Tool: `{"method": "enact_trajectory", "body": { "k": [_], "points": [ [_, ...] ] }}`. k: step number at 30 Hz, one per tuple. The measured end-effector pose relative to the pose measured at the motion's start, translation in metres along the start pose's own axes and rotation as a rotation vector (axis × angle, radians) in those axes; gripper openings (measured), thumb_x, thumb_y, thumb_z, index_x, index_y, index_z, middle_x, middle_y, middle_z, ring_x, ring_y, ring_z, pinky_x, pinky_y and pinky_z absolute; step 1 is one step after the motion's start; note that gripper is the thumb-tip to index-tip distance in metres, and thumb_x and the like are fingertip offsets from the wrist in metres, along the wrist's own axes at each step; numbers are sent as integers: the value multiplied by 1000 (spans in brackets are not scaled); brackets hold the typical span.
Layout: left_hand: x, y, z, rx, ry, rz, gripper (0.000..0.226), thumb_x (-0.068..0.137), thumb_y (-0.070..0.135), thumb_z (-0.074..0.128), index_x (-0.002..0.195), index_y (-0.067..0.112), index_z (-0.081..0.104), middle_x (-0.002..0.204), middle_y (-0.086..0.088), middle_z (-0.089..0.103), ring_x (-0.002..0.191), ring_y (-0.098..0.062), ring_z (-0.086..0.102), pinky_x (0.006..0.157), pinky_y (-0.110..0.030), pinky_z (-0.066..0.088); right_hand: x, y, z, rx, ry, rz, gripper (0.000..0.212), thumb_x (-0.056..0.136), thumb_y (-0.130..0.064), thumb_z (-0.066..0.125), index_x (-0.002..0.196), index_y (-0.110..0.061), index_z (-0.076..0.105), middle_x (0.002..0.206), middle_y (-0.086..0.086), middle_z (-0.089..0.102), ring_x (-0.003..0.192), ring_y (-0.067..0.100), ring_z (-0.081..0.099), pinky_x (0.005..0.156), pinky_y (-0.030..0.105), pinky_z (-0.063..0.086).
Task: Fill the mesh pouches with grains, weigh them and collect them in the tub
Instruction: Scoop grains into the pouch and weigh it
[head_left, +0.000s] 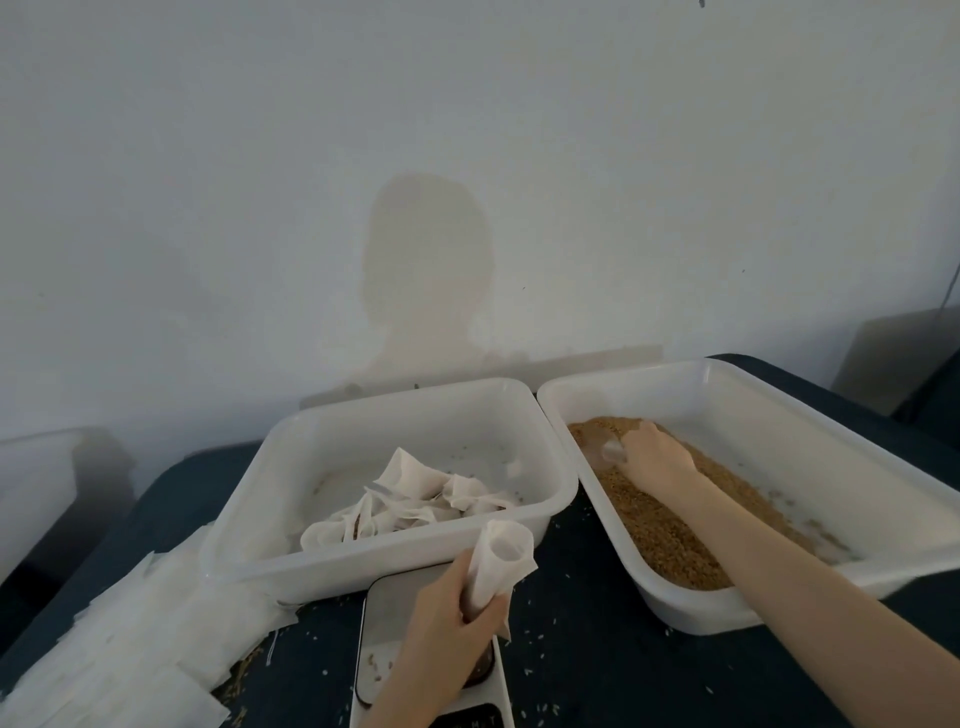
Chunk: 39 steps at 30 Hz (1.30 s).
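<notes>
My left hand (453, 618) grips a white mesh pouch (501, 558), held upright with its mouth open, above the flat scale (387, 618) at the table's front. My right hand (655, 453) reaches into the right white tub (779, 395) and holds a small clear scoop (613, 451) pushed into the brown grains (670, 535). The middle white tub (363, 561) holds several filled, folded pouches (415, 499).
A stack of flat unused pouches (119, 639) lies on the dark table at the front left. Loose grains are scattered over the table (571, 654) around the scale. Another white tub (31, 483) stands at the far left. A pale wall rises right behind the tubs.
</notes>
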<state>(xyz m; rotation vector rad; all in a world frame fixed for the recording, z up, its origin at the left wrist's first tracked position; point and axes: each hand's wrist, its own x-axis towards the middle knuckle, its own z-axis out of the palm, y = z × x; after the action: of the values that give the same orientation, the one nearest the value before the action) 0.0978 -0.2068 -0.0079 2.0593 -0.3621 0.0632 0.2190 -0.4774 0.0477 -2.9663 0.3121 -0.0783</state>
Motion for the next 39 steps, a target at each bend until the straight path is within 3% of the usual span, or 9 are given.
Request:
{"method": "enact_trajectory", "body": {
  "k": [2,8,14,19,24,28,31,35,39],
  "points": [
    [0,0,0,-3,2,0,29,87,21,65,104,42,53,86,14,68,77,-8,65,75,-26,54,3,7,4,34,-5,-21,20,98,-9,44,106,-3,61,116,15,48,97,29,58,75,32,49],
    [2,-1,0,-9,29,-14,27,87,19,66,103,38,54,84,12,67,77,-7,63,72,-18,52,6,22,6,114,56,-22,20,101,-21,43,100,-6,56,114,15,52,78,22,53,66,31,44],
    [1,-1,-5,-4,46,-33,31,87,19,65,103,41,51,85,26,64,77,0,62,68,-15,51,3,24,7,134,101,-30,29,102,-28,39,119,-8,50,117,10,49,96,26,56,70,33,45],
    [-3,1,-12,-6,64,-24,32,87,17,66,103,41,52,85,19,67,76,-5,63,71,-19,52,-4,24,0,147,144,-66,29,100,-24,41,127,-11,45,121,7,46,98,23,54,77,36,52],
    [-7,2,-22,13,99,-53,31,85,17,67,104,38,53,76,14,68,75,4,61,66,-10,46,-12,19,-19,326,258,-147,33,95,-27,53,127,-16,52,108,-4,47,81,14,53,62,25,44],
    [-10,2,-40,35,130,-75,27,85,21,67,97,41,53,80,9,69,74,-1,62,67,-18,52,-21,10,-36,510,294,-324,32,90,-26,62,121,-21,63,97,-10,54,73,10,53,61,22,41],
    [-13,3,-54,24,139,-87,24,85,21,66,98,38,55,81,9,67,73,-1,63,63,-17,52,-30,0,-46,687,141,-500,26,88,-16,67,113,-21,70,91,-9,60,72,12,53,65,16,41],
    [-17,-1,-70,26,153,-99,14,86,24,66,97,28,58,76,8,65,65,4,61,57,-12,46,-44,-10,-56,723,-143,-723,31,87,-12,68,104,-38,71,92,-4,62,82,35,54,73,36,45],
    [-21,-6,-81,62,148,-127,13,85,32,66,95,26,61,78,4,67,68,-1,63,60,-16,51,-52,-12,-66,648,-344,-824,31,88,-17,67,109,-39,71,95,-14,62,89,31,56,80,32,44]
  ]
}}
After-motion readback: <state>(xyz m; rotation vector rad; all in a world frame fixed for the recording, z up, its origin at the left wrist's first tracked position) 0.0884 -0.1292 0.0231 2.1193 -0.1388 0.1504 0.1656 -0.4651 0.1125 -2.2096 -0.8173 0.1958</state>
